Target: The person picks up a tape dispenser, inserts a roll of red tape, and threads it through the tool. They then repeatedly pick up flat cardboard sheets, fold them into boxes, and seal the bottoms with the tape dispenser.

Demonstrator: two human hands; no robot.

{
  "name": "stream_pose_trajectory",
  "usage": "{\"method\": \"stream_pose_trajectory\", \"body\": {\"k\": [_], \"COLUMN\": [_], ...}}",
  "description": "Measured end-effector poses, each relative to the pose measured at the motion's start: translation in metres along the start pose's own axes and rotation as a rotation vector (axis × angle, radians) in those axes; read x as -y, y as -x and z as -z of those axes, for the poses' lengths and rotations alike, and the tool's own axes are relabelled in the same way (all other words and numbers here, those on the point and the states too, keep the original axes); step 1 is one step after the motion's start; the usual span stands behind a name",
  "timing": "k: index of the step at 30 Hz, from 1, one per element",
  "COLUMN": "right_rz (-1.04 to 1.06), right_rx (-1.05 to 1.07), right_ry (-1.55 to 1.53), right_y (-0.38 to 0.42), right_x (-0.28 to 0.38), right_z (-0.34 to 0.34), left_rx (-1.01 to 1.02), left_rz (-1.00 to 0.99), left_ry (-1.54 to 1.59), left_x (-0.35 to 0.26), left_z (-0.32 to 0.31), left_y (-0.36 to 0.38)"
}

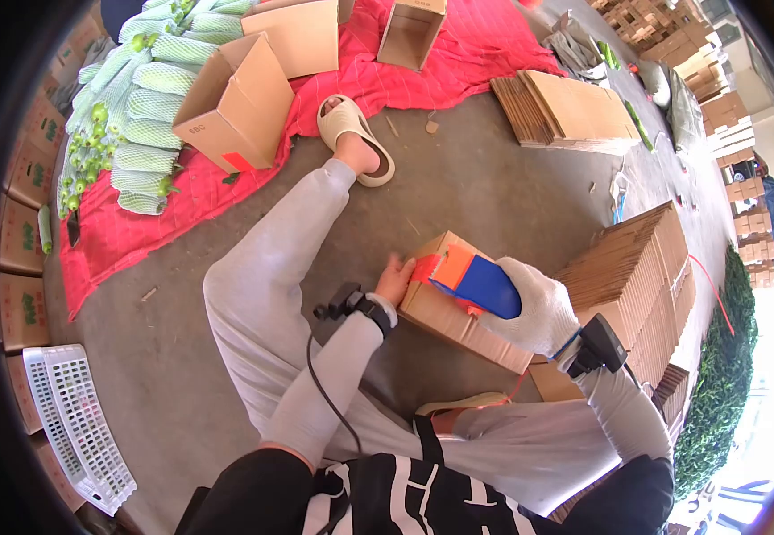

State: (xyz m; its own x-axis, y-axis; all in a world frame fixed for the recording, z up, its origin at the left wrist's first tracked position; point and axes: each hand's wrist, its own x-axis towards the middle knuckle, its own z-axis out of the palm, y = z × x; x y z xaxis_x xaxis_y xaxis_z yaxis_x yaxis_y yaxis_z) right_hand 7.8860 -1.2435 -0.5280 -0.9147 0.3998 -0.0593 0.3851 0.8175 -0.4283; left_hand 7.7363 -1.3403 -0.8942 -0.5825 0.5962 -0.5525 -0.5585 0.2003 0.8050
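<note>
A cardboard box (467,334) lies tilted between my legs, with red tape across its near-left end. My bare left hand (393,278) presses against that end and steadies the box, its fingers partly hidden. In a white knitted glove, my right hand (540,308) is closed around a blue and orange tape dispenser (485,285). The dispenser rests against the top of the box, its orange end over the red tape. Dark devices are strapped to both my wrists.
Flattened cardboard boxes (641,285) are stacked at my right, with another stack (574,111) farther off. Open boxes (240,107) and net-wrapped green produce (150,102) sit on a red cloth (146,232). White plastic crates (79,419) stand at left.
</note>
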Motion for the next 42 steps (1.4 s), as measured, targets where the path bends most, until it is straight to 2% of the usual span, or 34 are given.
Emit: {"method": "stream_pose_trajectory", "body": {"k": [2, 4, 6, 7, 8, 12, 13, 15, 16, 19, 20, 21, 24, 26, 27, 29, 30, 35, 39, 42], "right_rz": [0.011, 0.022, 0.002, 0.010, 0.019, 0.038, 0.046, -0.044, -0.098, -0.156, -0.138, -0.104, -0.175, -0.170, -0.167, -0.309, -0.393, -0.473, -0.529, -0.539], "right_rx": [0.003, -0.009, -0.012, -0.022, -0.032, -0.007, 0.002, 0.202, 0.271, 0.488, 0.614, 0.587, 0.822, 0.654, 0.570, 0.603, 0.611, 0.585, 0.558, 0.408], "right_ry": [-0.015, -0.016, -0.015, -0.018, -0.018, 0.000, 0.000, 0.136, 0.184, 0.400, 0.449, 0.363, 0.396, 0.398, 0.397, 0.296, 0.326, 0.312, 0.330, 0.108], "right_y": [0.002, 0.000, 0.002, 0.005, 0.005, -0.002, -0.006, -0.020, -0.026, -0.056, -0.073, -0.080, -0.077, -0.030, -0.006, 0.035, 0.052, 0.121, 0.189, 0.215], "right_x": [-0.005, -0.003, 0.001, 0.000, -0.001, 0.001, 0.001, 0.015, 0.021, 0.040, 0.029, 0.014, 0.030, 0.001, -0.013, -0.029, -0.038, -0.085, -0.152, -0.187], "right_z": [-0.002, 0.002, 0.005, 0.001, -0.001, 0.000, 0.000, 0.010, 0.011, 0.017, -0.001, -0.023, 0.025, 0.035, 0.040, 0.061, 0.065, 0.086, 0.066, 0.019], "left_rx": [-0.046, -0.094, 0.145, 0.269, 0.370, 0.281, 0.262, 0.245, 0.192, 0.145, 0.192, 0.216, 0.214, 0.240, 0.235, 0.226, 0.158, 0.206, 0.223, 0.181], "left_rz": [-0.037, -0.130, -0.203, -0.218, -0.397, -0.238, -0.292, -0.374, -0.342, -0.330, -0.374, -0.382, -0.327, -0.263, -0.242, -0.211, -0.380, -0.315, -0.241, -0.219], "left_ry": [-0.160, -0.495, -0.091, 0.107, 0.080, 0.131, 0.068, -0.066, -0.206, -0.229, -0.173, -0.196, -0.136, 0.018, -0.038, -0.158, -0.256, -0.162, -0.115, -0.173], "left_x": [-0.002, -0.067, -0.114, -0.118, -0.117, -0.126, -0.123, -0.113, -0.111, -0.135, -0.121, -0.112, -0.133, -0.134, -0.129, -0.122, -0.100, -0.133, -0.129, -0.135], "left_z": [0.001, 0.004, -0.007, -0.014, -0.023, -0.032, -0.031, -0.029, -0.028, -0.033, -0.028, -0.023, -0.027, -0.034, -0.041, -0.055, -0.056, -0.067, -0.067, -0.074], "left_y": [0.008, 0.051, 0.089, 0.102, 0.106, 0.112, 0.107, 0.103, 0.101, 0.119, 0.104, 0.094, 0.106, 0.117, 0.121, 0.122, 0.108, 0.131, 0.130, 0.139]}}
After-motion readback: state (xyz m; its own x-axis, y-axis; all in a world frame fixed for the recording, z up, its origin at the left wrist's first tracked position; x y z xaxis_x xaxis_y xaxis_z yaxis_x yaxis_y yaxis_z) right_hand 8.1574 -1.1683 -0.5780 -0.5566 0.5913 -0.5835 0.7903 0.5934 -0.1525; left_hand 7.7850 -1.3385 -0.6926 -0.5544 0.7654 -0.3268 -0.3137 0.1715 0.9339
